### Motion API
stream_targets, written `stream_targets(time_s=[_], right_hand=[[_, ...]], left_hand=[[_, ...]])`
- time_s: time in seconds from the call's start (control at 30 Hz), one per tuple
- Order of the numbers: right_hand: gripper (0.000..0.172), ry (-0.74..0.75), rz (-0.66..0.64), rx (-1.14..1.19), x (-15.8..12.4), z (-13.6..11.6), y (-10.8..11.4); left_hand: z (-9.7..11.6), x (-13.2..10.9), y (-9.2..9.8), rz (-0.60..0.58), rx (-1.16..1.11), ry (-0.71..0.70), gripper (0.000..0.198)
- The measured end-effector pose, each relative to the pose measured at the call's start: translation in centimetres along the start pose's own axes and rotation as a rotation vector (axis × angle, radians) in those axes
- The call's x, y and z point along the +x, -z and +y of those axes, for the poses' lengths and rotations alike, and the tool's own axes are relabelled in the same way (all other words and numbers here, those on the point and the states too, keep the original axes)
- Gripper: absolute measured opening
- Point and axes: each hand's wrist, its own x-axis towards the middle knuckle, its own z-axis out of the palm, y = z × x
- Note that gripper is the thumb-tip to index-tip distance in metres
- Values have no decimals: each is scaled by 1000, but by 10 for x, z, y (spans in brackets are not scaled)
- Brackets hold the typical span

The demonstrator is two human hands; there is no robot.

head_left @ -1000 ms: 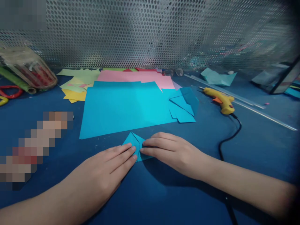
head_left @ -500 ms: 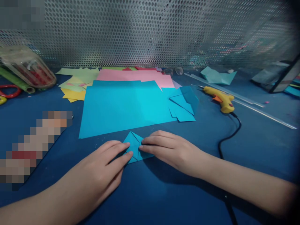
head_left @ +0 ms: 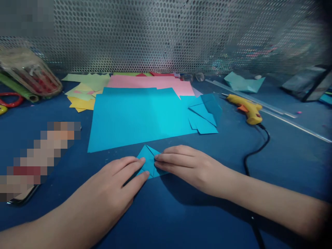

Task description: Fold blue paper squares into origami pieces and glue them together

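Blue bench [head_left: 160, 224]: toward its near edge, folded paper [head_left: 149, 163] lies partly beneath left hand [head_left: 114, 183] and right hand [head_left: 198, 167], hands apart, any pinch hidden.

Tabletop [head_left: 171, 221] is free nearside of right hand [head_left: 197, 166]; blue paper sheet [head_left: 135, 117] sits ahead, glue gun [head_left: 247, 110] and black cord [head_left: 259, 148] obstruct right side.

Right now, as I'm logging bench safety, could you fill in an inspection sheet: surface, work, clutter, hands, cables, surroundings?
Surface: blue tabletop, small specks on it.
Work: small folded blue paper, lying under the fingertips.
Clutter: large blue sheet just beyond, pink paper behind that; clear jar far left; yellow glue gun to the right.
Hands: left hand and right hand both touch the folded paper; thumbs hidden.
Cables: black cord from the glue gun passes behind the right forearm; plug unseen.
Surroundings: perforated screen behind.
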Motion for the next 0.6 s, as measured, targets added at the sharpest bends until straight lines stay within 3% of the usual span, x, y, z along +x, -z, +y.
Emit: stream_targets(time_s=[0.3, 0.43, 0.6], right_hand=[[39, -15, -36, 31, 1, 0, 0], [33, -13, -8, 90, 1, 2, -2], [34, -8, 33, 85, 2, 3, -4]], left_hand=[[6, 3, 0, 17, 171, -83, 38], [5, 9, 8, -39, 264, -174, 43], [5, 10, 8, -14, 248, -191, 47]])
